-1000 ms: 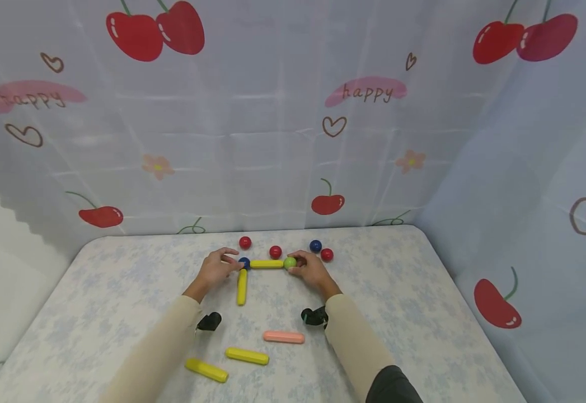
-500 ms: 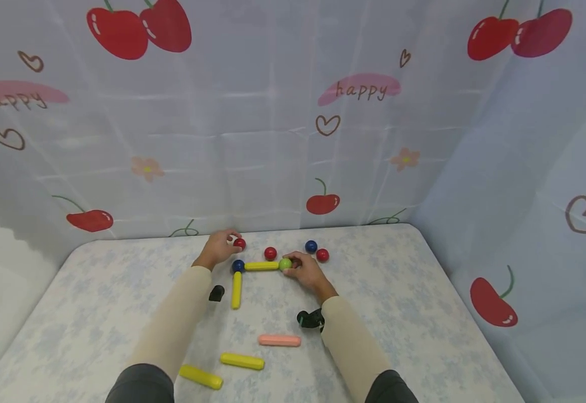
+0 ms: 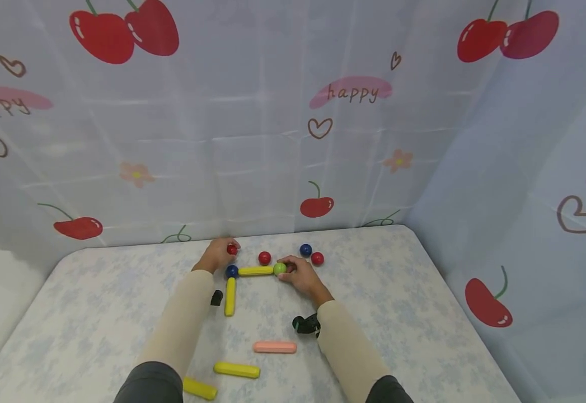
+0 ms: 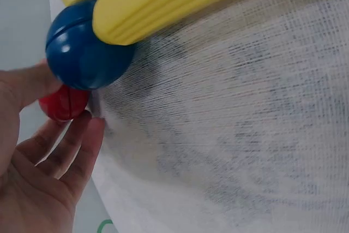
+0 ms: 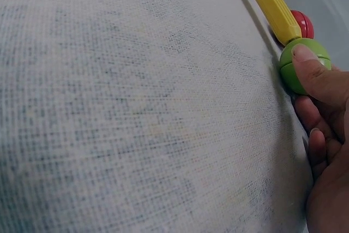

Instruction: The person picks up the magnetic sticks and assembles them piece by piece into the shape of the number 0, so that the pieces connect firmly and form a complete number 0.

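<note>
Near the table's back edge, my left hand (image 3: pixel 215 255) pinches a red ball (image 3: pixel 232 249) between thumb and fingers. In the left wrist view the blue ball (image 4: pixel 87 47) partly covers that red ball (image 4: pixel 64 103). Two yellow rods meet at the blue ball (image 3: pixel 231 271): one rod (image 3: pixel 230 296) points toward me, the other rod (image 3: pixel 256 271) runs right to a green ball (image 3: pixel 280 269). My right hand (image 3: pixel 300 276) grips the green ball, its thumb lying over it in the right wrist view.
Behind the joined rod lies a red ball (image 3: pixel 265 258). A blue ball (image 3: pixel 305 250) and another red ball (image 3: pixel 317 258) sit behind my right hand. Closer to me are a pink rod (image 3: pixel 275 347) and two yellow rods (image 3: pixel 237 369). A patterned curtain hangs behind the table.
My left hand has left the blue ball at the corner, reached back and taken hold of the red ball. The right hand keeps its grip on the green ball. The head view has shifted slightly.
</note>
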